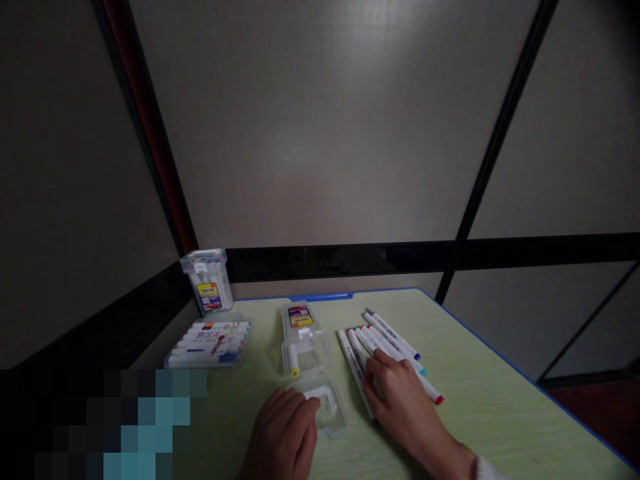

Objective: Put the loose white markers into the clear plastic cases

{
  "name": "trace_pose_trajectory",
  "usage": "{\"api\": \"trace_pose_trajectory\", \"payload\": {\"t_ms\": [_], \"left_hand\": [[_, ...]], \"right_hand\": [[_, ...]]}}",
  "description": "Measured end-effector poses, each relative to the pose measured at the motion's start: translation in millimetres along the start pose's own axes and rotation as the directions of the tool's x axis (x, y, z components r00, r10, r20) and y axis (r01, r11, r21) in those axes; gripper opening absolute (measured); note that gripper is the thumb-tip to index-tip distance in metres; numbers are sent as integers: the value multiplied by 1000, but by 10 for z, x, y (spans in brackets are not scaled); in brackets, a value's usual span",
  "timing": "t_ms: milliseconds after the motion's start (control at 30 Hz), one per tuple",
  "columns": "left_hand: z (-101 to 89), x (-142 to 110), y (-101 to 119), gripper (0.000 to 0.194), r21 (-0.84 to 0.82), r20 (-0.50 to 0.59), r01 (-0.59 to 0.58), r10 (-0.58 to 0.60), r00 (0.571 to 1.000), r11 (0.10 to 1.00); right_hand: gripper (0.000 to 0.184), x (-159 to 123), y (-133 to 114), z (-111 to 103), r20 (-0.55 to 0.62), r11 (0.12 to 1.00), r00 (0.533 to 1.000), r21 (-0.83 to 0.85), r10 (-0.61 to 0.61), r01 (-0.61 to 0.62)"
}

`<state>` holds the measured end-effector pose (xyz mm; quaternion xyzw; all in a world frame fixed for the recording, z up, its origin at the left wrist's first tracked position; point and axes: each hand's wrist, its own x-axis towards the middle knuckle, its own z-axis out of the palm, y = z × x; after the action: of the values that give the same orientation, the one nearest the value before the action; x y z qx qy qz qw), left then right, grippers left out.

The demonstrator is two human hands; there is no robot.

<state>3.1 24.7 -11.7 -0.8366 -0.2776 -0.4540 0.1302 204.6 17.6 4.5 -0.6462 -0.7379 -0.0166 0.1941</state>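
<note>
My left hand (286, 430) is low in the middle, fingers curled, its thumb over the edge of a clear plastic lid (333, 410) lying on the table. The hand hides the lid's left side. To the right, my right hand (403, 393) is closed over a row of white markers, its fingertips at a white marker (367, 341); its palm covers parts of several. The leftmost marker (353, 360) runs beneath the hand, and a red-ended one (435, 396) sticks out beyond it. Beyond the lid lies an open clear case (306, 343) holding a yellow-ended marker (293, 360).
A flat pack of markers (210, 343) lies at the left. Behind it stands a lidded clear box of markers (210, 283). The pale green table (480, 380) has a blue edge and a blue handle (323, 297) at the back, close to a grey panelled wall (325, 133).
</note>
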Motion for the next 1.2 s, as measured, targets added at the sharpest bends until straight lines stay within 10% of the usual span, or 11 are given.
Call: {"api": "trace_pose_trajectory", "payload": {"t_ms": [1200], "left_hand": [[-4, 51, 95, 23, -96, 54, 57, -52, 997, 994]], "right_hand": [[24, -43, -115, -24, 181, 994, 979, -79, 90, -77]]}}
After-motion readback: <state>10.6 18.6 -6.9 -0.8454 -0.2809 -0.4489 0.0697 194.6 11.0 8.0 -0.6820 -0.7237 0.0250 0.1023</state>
